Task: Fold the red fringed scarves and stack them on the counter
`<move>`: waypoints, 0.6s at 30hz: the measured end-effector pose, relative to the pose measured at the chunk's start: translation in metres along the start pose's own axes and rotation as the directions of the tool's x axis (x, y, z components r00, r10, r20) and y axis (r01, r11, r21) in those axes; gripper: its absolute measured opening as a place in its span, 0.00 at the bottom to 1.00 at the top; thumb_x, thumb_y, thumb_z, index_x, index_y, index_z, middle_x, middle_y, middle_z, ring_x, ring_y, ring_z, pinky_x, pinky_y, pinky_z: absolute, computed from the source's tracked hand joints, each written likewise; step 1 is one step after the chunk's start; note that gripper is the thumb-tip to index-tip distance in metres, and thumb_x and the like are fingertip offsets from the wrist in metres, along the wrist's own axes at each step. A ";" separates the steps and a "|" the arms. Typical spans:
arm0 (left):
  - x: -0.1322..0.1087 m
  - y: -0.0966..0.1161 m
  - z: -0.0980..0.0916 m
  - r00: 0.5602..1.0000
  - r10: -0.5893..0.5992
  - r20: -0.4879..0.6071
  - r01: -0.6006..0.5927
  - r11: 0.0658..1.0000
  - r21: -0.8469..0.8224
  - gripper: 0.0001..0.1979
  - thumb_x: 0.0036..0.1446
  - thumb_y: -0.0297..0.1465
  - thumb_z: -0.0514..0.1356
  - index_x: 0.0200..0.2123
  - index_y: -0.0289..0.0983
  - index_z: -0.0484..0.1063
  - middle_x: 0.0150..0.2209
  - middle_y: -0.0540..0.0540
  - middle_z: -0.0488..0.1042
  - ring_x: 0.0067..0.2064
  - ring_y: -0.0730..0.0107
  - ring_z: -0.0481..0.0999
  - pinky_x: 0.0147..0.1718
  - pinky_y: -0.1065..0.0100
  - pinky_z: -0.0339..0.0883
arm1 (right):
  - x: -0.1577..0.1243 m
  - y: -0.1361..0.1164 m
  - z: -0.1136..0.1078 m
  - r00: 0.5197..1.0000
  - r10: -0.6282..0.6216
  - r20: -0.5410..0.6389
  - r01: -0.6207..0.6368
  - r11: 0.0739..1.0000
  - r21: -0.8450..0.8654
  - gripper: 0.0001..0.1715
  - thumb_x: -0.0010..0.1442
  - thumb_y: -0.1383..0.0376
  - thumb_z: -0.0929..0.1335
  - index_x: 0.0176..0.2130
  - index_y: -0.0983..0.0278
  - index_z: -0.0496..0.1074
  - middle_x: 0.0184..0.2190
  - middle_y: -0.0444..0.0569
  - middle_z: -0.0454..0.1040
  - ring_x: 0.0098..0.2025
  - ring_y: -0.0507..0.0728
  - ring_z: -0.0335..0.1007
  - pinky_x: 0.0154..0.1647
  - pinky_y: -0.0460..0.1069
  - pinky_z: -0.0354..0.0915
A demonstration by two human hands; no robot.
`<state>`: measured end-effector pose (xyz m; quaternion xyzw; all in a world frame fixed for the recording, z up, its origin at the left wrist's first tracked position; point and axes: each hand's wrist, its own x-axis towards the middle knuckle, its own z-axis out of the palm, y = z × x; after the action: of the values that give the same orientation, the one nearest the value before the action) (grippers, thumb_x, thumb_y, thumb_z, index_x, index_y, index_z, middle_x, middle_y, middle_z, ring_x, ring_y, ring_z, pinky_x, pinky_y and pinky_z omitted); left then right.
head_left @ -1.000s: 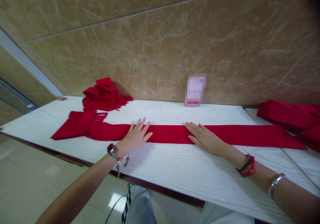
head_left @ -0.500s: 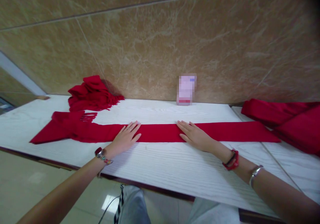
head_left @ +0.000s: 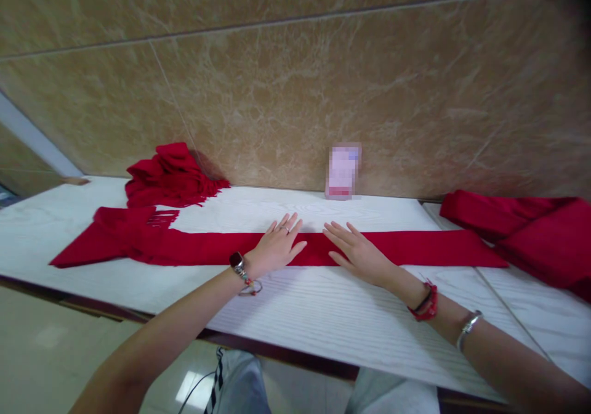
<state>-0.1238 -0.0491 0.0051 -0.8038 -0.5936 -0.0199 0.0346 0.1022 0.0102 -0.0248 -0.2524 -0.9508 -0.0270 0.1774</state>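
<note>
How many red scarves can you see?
3: flat scarf under left hand and right hand; crumpled scarf by the wall, left; heaped scarf, right; heaps may hide more.

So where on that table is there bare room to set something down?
Widest: the near strip of the white table, between the long red scarf and the front edge. Narrower: behind the scarf, between the scarf pile and the pink card. Crowded: the right end, under red cloth.

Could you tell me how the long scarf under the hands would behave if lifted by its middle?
Probably floppy: the scarf lies thin and flat on the table, so its ends would sag. Likely light, being one narrow cloth strip. Pushed, it may bunch, like its rumpled left end.
</note>
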 end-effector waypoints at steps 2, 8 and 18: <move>0.008 0.008 0.008 0.998 0.060 -0.020 -0.060 0.998 -0.014 0.25 0.64 0.38 0.43 0.60 0.31 0.52 0.64 0.39 0.48 0.64 0.58 0.45 0.58 0.56 0.46 | -0.001 -0.002 0.000 0.997 0.009 0.079 -0.010 1.000 0.018 0.29 0.64 0.59 0.55 0.61 0.68 0.54 0.61 0.57 0.54 0.63 0.61 0.47 0.60 0.63 0.48; 0.004 0.002 0.028 0.992 0.109 -0.066 -0.112 0.993 -0.047 0.22 0.63 0.35 0.44 0.59 0.37 0.56 0.62 0.43 0.53 0.63 0.61 0.51 0.58 0.57 0.47 | -0.001 -0.002 0.000 0.980 0.035 0.198 -0.045 0.998 0.046 0.29 0.65 0.56 0.53 0.61 0.67 0.53 0.62 0.56 0.52 0.63 0.61 0.46 0.60 0.62 0.48; 0.003 0.000 0.024 0.999 0.021 -0.026 -0.022 0.998 -0.063 0.23 0.64 0.38 0.44 0.61 0.40 0.53 0.63 0.42 0.50 0.63 0.56 0.48 0.57 0.51 0.47 | -0.005 0.003 -0.001 0.977 0.071 0.203 -0.078 0.997 0.025 0.29 0.65 0.57 0.53 0.62 0.65 0.51 0.62 0.55 0.51 0.63 0.62 0.44 0.59 0.64 0.48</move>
<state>-0.1236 -0.0442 -0.0190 -0.8104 -0.5835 -0.0486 0.0171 0.1079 0.0107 -0.0256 -0.2863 -0.9541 0.0210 0.0850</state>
